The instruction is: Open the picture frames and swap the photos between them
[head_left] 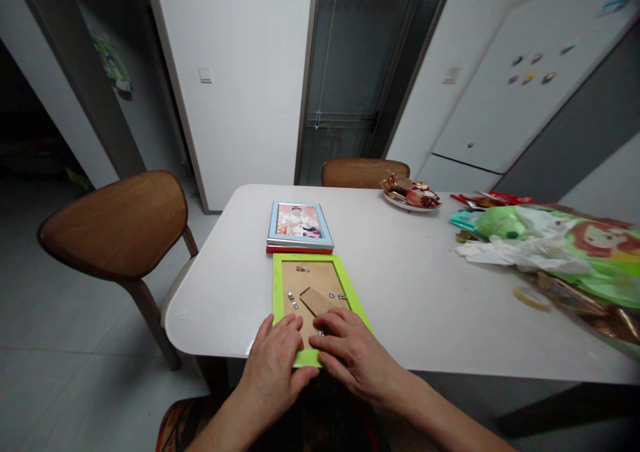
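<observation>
A lime-green picture frame [278, 292] lies face down at the table's front edge, with its brown backing board [295, 280] up. Several small metal clips and a stand flap [316, 300] show on the board. My left hand [275, 355] holds the frame's lower left corner, fingers over the board and thumb along the near edge. My right hand [350, 352] is curled over the lower right part, its fingertips pressing by the bottom clip [321, 333], which they partly hide. Just beyond lies a light blue photo frame [324, 229], face up on a red frame [299, 249].
On the white table [400, 292], a plate with food [411, 195] stands at the back. Plastic packaging [545, 239] and a tape roll [531, 299] lie at the right. Wooden chairs stand at the left [117, 225] and the far side [365, 172].
</observation>
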